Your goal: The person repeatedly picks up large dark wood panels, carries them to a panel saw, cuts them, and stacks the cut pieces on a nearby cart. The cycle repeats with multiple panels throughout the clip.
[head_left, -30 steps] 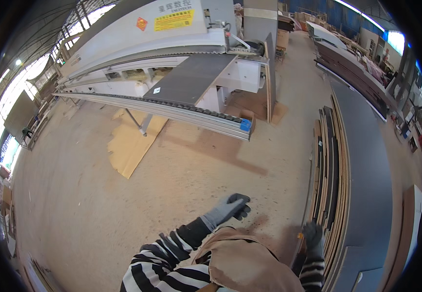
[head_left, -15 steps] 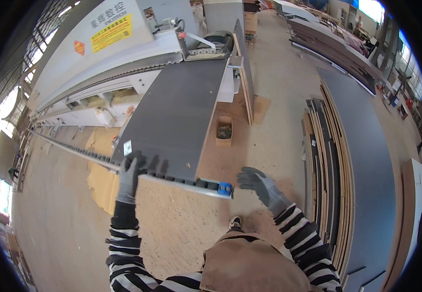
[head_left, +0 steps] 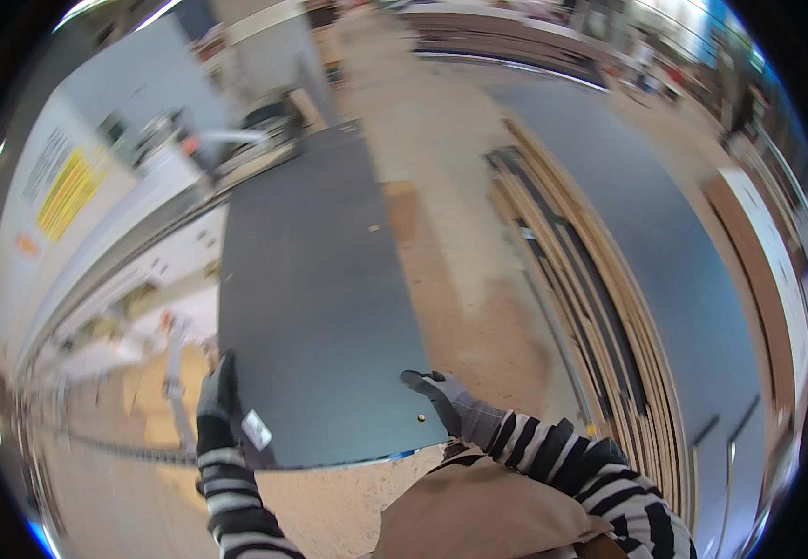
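Observation:
A long dark grey panel [head_left: 320, 298] stretches away in front of me, with a white label [head_left: 257, 429] at its near left corner and a small hole close to its near right corner. My left hand [head_left: 217, 401], in a grey glove, is closed on the left edge beside the label. On the opposite edge, near the hole, my gloved right hand [head_left: 455, 407] grips the panel with its thumb side on top. Fingers below the panel are hidden on both sides.
A large white machine [head_left: 96, 186] with a yellow sticker stands on the left. To the right are a stack of boards on edge [head_left: 599, 307] and a wide blue-grey panel [head_left: 665, 252]. More boards [head_left: 516, 47] are piled at the back. A roller rail [head_left: 115, 443] runs at lower left.
My right hand has come to the panel's right edge and my left hand has taken its left edge. The panel has swung and come nearer. My view has turned right.

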A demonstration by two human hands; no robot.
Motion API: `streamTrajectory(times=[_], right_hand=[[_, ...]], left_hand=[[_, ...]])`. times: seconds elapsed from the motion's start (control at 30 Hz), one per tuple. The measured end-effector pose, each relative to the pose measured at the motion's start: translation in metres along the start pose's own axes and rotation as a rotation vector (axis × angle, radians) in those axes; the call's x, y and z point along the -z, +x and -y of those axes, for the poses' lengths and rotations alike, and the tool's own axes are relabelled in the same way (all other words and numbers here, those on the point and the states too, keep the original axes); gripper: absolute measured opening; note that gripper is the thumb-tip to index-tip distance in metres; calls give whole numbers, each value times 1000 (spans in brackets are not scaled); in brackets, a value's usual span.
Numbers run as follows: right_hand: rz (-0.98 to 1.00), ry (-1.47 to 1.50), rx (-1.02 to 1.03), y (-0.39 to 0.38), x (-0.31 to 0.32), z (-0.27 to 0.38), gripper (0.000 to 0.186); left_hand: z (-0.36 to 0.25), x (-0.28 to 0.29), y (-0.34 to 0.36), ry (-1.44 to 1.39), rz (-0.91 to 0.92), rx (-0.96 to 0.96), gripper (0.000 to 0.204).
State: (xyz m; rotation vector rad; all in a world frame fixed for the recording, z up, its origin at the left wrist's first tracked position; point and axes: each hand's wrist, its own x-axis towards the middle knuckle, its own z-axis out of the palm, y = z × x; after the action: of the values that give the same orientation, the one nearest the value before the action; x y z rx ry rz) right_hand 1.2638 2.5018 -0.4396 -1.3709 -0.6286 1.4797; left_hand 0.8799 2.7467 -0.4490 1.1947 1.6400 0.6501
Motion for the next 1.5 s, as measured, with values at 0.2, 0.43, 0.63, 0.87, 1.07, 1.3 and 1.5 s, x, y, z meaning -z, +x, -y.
streamTrajectory(times=[0.2,0.43,0.63,0.87,1.07,1.3,1.5], right_hand=[[-180,-58,-170,-22,78,31,55],[-364,-334,198,-127,128,5,49],[-561,64,72,-261,222,-21,47],[-732,267,118,-372,352,-49,43],[-798,-590,372,-410,449,-103,37],[-693,1041,584,-402,572,-120,42],[-886,1203,755,-400,563,-106,31]], left_hand=[[-59,-104,-66,-337,111,-117,44],[-98,-199,-108,-331,467,-222,41],[-123,-332,-204,-259,715,-215,39],[-117,-514,-256,16,688,-418,35],[-114,-609,-333,113,669,-262,42],[-112,-673,-366,-158,940,-229,45],[-75,-786,-436,-223,1157,30,42]])
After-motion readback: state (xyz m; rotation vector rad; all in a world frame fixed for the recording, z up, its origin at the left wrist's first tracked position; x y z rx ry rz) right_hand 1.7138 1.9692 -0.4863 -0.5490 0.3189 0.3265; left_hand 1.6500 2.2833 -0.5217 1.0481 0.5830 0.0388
